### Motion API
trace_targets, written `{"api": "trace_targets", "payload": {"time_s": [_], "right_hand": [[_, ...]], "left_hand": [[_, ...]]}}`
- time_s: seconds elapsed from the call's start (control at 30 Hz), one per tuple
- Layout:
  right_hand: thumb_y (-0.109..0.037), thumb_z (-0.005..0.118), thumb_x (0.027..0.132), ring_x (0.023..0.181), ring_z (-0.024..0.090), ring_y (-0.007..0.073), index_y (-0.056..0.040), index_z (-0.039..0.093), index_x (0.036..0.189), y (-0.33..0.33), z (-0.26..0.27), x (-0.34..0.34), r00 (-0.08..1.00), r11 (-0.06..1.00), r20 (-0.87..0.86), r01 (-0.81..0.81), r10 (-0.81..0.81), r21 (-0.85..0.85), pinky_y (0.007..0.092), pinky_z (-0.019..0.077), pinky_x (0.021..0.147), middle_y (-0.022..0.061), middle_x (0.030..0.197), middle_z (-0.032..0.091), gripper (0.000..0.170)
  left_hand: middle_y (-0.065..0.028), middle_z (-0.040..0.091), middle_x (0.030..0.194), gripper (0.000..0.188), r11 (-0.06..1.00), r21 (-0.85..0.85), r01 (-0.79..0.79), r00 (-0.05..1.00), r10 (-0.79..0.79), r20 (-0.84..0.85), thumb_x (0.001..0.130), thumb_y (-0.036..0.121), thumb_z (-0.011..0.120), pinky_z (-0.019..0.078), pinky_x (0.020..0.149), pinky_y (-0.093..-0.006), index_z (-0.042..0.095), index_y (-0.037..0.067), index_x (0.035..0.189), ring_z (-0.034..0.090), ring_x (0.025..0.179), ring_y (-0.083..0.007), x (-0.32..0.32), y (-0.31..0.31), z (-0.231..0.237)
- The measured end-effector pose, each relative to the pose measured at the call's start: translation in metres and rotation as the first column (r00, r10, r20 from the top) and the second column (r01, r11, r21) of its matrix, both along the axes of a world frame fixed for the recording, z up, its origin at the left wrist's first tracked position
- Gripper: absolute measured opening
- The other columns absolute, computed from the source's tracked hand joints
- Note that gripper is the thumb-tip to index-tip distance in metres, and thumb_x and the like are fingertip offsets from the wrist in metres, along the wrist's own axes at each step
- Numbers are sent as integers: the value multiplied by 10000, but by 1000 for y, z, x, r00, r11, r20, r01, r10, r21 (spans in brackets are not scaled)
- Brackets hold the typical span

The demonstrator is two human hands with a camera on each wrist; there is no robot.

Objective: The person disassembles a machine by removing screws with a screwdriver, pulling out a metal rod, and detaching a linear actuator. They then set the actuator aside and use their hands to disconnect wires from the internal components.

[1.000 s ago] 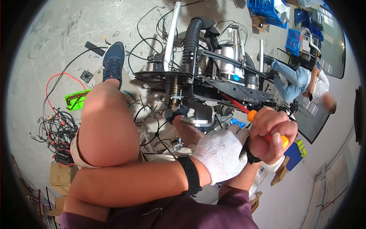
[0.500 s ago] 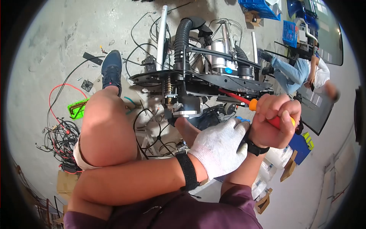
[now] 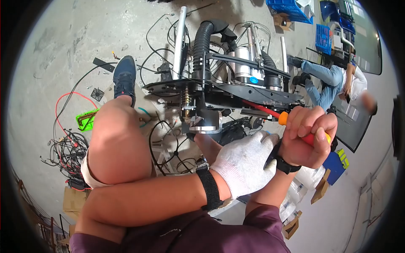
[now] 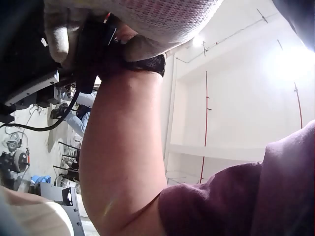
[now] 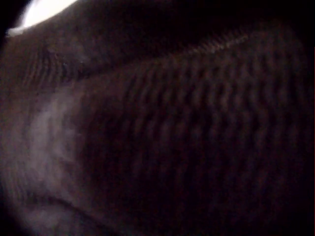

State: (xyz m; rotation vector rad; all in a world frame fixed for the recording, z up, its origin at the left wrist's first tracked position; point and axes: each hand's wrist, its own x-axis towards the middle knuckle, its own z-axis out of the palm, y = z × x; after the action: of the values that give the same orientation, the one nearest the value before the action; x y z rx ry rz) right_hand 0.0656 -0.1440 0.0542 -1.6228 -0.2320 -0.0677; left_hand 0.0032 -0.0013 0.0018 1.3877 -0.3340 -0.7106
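In the head view my bare right hand (image 3: 310, 137) grips the red and yellow handle of a screwdriver (image 3: 283, 118). Its red shaft slants up and left to a black metal frame (image 3: 257, 93), where the tip is hidden. My gloved left hand (image 3: 244, 162) lies at the right wrist, its fingers and thumb around the black device on the wrist strap (image 3: 287, 166). The left wrist view shows the glove (image 4: 167, 24) over that strap (image 4: 150, 65) and the bare forearm below. Dark knitted fabric fills the right wrist view.
The frame carries a ribbed black hose (image 3: 202, 44), a silver cylinder (image 3: 242, 63) and a spring. At left lie tangled cables (image 3: 63, 158) and a green tray (image 3: 87, 120). Another person (image 3: 333, 82) sits at right near blue crates (image 3: 323, 38). Cardboard boxes (image 3: 75, 199) stand lower left.
The head view has shifted slightly. My right hand with the screwdriver has moved a little to the right, its shaft still reaching the frame. The glove stays at the right wrist.
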Motion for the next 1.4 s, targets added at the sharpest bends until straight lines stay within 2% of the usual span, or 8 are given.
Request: {"api": "trace_targets", "payload": {"time_s": [0.5, 0.7, 0.93, 1.07, 1.23, 1.27, 1.33, 1.4], "right_hand": [[-154, 619, 906, 515, 474, 179, -65, 481, 837, -2, -4, -13, 998, 1000, 56, -4, 5, -11, 347, 402, 544, 99, 714, 552, 179], [-160, 630, 898, 515, 486, 170, -69, 493, 837, 9, -6, -19, 995, 997, 96, 21, -15, -69, 355, 418, 532, 89, 701, 565, 175], [-209, 706, 862, 493, 532, 165, -76, 522, 796, 27, -12, -17, 987, 968, 129, -65, 99, -244, 338, 445, 508, 40, 642, 569, 237], [-210, 709, 864, 495, 527, 168, -69, 526, 791, 32, -14, -18, 988, 967, 124, -59, 92, -249, 333, 442, 505, 48, 644, 567, 242], [-183, 692, 871, 527, 516, 178, -48, 505, 790, 34, -19, -12, 988, 962, 103, -86, 116, -260, 328, 430, 521, 85, 652, 560, 244], [-183, 692, 871, 527, 516, 178, -48, 505, 790, 31, -21, -12, 987, 960, 106, -88, 120, -264, 328, 430, 521, 85, 652, 560, 244], [-177, 665, 882, 541, 507, 181, -47, 496, 800, 24, -23, -13, 997, 989, 75, 18, -7, -146, 326, 410, 525, 100, 679, 558, 229], [-172, 651, 885, 546, 504, 183, -48, 491, 803, 20, -23, -13, 996, 989, 92, 3, 11, -146, 329, 406, 530, 104, 689, 555, 219]], "left_hand": [[-227, 595, 1167, 500, 999, 3, 44, 999, -44, 9, 890, 251, 606, 545, 871, -460, 515, 9, 1318, 668, 986, -394, -4, -2, -3], [-212, 620, 1115, 405, 1000, 17, 15, 1000, -15, 19, 900, 255, 597, 554, 837, -473, 558, 14, 1222, 681, 952, -386, -4, 0, 0], [-200, 640, 1073, 368, 1000, 23, 2, 999, -1, -54, 875, 273, 629, 561, 819, -476, 601, 14, 1134, 691, 944, -377, -4, 4, -3], [-200, 640, 1077, 361, 999, 39, 6, 1000, -6, 5, 871, 268, 635, 560, 829, -476, 600, 16, 1126, 689, 968, -373, -8, 5, -7], [-216, 635, 1082, 352, 996, 86, 36, 997, -31, -69, 892, 271, 611, 560, 847, -464, 601, 2, 1119, 687, 988, -371, -5, 9, -6], [-217, 632, 1074, 343, 996, 88, -5, 1000, 5, -5, 906, 268, 592, 563, 843, -460, 603, -7, 1110, 689, 979, -368, -8, 10, -5], [-220, 624, 1053, 335, 996, 87, 6, 1000, -8, 23, 911, 264, 593, 553, 825, -469, 590, 4, 1122, 685, 948, -379, -9, 8, -6], [-222, 616, 1031, 328, 995, 95, 8, 999, -13, 42, 916, 260, 594, 543, 808, -479, 577, 15, 1133, 681, 917, -390, -7, 8, -6]]}}
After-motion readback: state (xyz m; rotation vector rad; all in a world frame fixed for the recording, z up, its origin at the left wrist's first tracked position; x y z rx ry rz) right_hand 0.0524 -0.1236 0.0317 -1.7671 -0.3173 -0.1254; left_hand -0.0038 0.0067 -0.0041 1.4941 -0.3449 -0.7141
